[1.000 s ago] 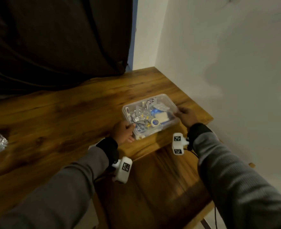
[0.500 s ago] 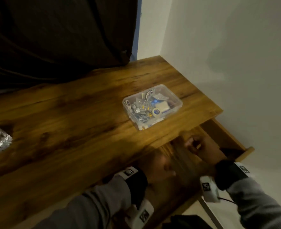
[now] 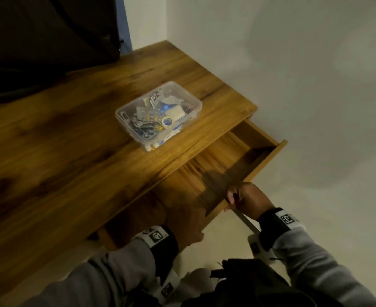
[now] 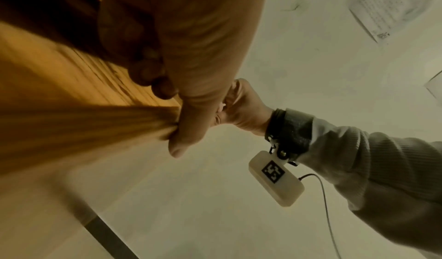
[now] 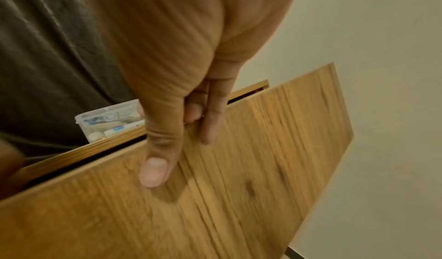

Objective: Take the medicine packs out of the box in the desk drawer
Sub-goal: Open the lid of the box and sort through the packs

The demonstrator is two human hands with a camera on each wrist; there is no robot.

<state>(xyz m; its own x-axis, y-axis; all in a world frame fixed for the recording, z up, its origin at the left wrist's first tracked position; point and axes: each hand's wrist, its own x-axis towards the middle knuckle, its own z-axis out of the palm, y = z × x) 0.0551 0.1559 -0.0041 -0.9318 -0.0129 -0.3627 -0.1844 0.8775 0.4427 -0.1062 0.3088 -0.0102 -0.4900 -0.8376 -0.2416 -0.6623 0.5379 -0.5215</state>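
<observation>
The clear plastic box (image 3: 187,90) stands on the wooden desk top (image 3: 60,151), filled with blister medicine packs (image 3: 148,113) and a roll of tape. In front of and below it the drawer (image 3: 218,156) is pulled out, and its visible part holds nothing. My left hand (image 3: 188,222) grips the drawer front (image 3: 260,165) near its left part, thumb (image 4: 181,130) on the outside. My right hand (image 3: 247,199) grips the front's top edge further right, its thumb (image 5: 155,168) pressed on the outer face (image 5: 263,168). The box (image 5: 107,119) shows behind it.
A dark curtain (image 3: 49,41) hangs behind the desk and a white wall (image 3: 293,85) runs along its right side. A metal desk leg (image 3: 247,222) slants below the drawer. Dark cloth (image 3: 249,280) lies below my arms. Printed sheets (image 4: 394,7) lie on the floor.
Both hands have let go of the box, left it on the desk top, dropped down to the drawer front and taken hold of it.
</observation>
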